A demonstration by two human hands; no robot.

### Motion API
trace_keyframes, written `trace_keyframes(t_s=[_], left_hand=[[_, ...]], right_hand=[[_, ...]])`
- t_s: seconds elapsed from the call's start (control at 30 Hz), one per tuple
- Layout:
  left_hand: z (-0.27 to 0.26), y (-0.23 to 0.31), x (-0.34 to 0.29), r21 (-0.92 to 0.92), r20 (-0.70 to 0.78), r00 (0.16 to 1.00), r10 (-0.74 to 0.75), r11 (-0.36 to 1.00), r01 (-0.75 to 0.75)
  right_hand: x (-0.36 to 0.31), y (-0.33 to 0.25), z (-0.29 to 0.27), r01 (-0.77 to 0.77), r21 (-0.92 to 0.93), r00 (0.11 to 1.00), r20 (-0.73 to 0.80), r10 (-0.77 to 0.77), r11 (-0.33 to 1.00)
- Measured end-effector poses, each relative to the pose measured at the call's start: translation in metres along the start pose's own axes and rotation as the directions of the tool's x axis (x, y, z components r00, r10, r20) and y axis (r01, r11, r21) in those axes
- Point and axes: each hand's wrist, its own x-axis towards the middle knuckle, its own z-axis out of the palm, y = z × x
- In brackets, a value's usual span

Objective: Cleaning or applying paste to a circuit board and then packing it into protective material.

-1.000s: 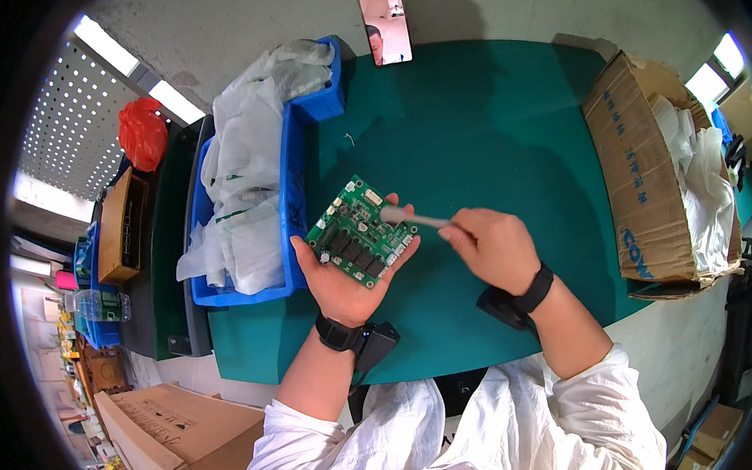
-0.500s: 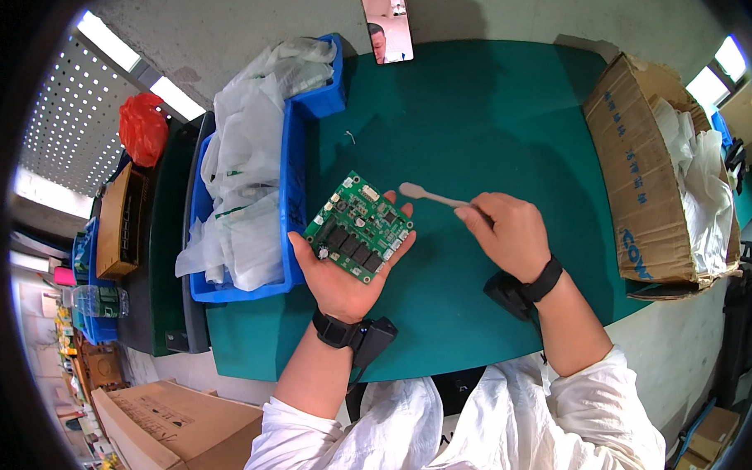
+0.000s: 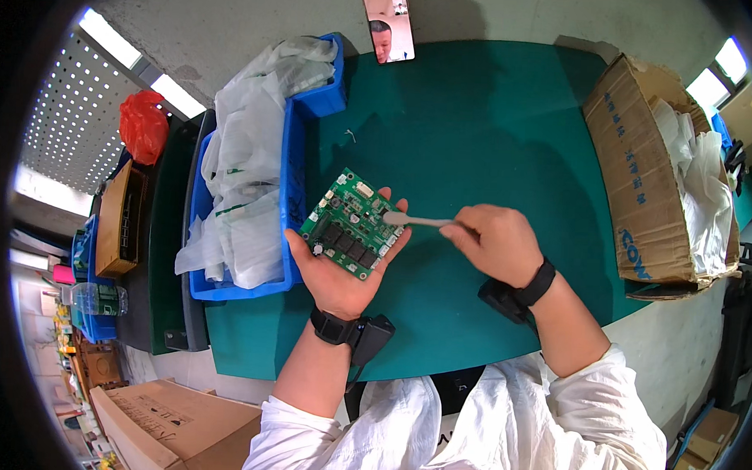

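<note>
A green circuit board rests tilted across my left hand, whose thumb and fingertips hold it along its sides. Black blocks, white connectors and a small round part stand on its upper face. My right hand pinches the handle of a pale toothbrush. The brush's oval head overlaps the board's right edge, near the white connectors; its bristle side is hidden, so I cannot tell whether it touches. Both wrists wear black straps with small boxes.
To the left, a blue bin holds translucent white bags, with a smaller blue bin behind. A phone stands past the far edge of the green table. A cardboard box with plastic bags sits right.
My right hand has lowered slightly and moved left, taking the toothbrush head from beyond the board's corner to over its right edge. The board has shifted slightly left.
</note>
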Motion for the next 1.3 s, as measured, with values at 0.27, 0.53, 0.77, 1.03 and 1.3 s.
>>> trace_keyframes(t_s=[0.27, 0.53, 0.77, 1.03, 1.3], left_hand=[[-0.003, 0.004, -0.001, 0.049, 0.054, 0.998, -0.038, 0.998, 0.036], [-0.003, 0.006, 0.000, -0.030, 0.044, 0.999, 0.010, 0.999, -0.009], [0.001, 0.006, 0.001, -0.023, 0.031, 0.999, 0.007, 1.000, -0.006], [-0.004, 0.005, 0.001, 0.107, 0.038, 0.999, -0.023, 0.994, 0.019], [-0.004, 0.005, 0.001, 0.033, 0.008, 1.000, -0.024, 0.999, 0.024]], right_hand=[[0.001, 0.003, 0.001, 0.040, 0.149, 0.998, -0.060, -0.031, 0.988], [0.003, 0.004, -0.006, -0.105, 0.169, 0.982, 0.173, 0.076, 0.980], [0.001, 0.005, -0.006, -0.061, 0.185, 0.981, 0.194, 0.024, 0.981], [0.005, 0.011, -0.017, -0.095, 0.060, 0.988, 0.124, 0.087, 0.994], [-0.003, -0.002, -0.002, 0.118, 0.206, 0.978, 0.147, -0.150, 0.971]])
